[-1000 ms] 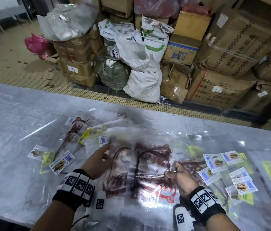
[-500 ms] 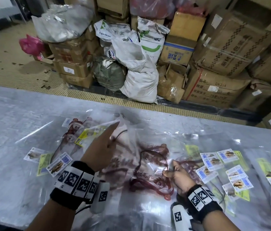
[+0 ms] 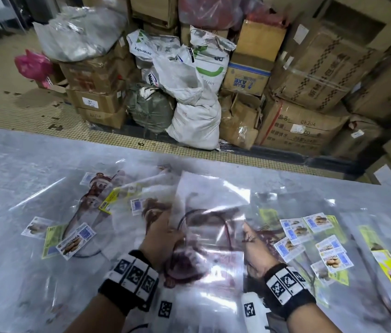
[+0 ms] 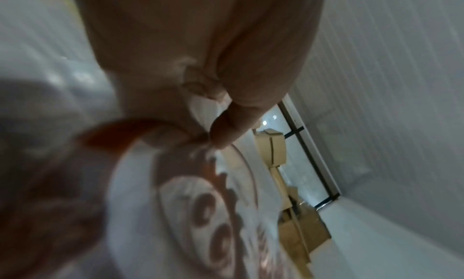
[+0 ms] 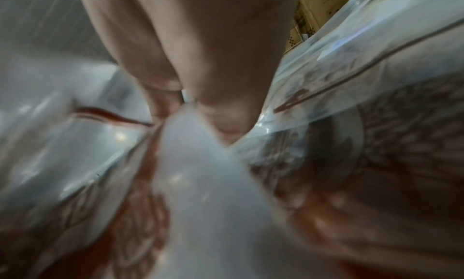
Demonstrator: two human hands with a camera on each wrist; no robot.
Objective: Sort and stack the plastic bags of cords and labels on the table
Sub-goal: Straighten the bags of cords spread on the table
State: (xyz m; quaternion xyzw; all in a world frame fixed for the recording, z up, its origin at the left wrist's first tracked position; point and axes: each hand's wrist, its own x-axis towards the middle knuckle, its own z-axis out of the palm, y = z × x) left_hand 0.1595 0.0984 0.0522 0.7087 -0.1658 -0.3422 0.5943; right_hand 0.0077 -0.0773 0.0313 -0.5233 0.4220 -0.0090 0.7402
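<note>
Holding a clear plastic bag (image 3: 211, 222) with a dark red cord (image 3: 204, 219) inside, you have it at centre of the table (image 3: 9, 164), its long axis running 6 to 12 o'clock, far end at 12. Your left hand (image 3: 159, 239) pinches its 9 o'clock edge; your right hand (image 3: 253, 251) pinches the 3 o'clock edge. Loose labels (image 3: 310, 239) lie at 3 o'clock, more bags (image 3: 108, 203) at 10.
</note>
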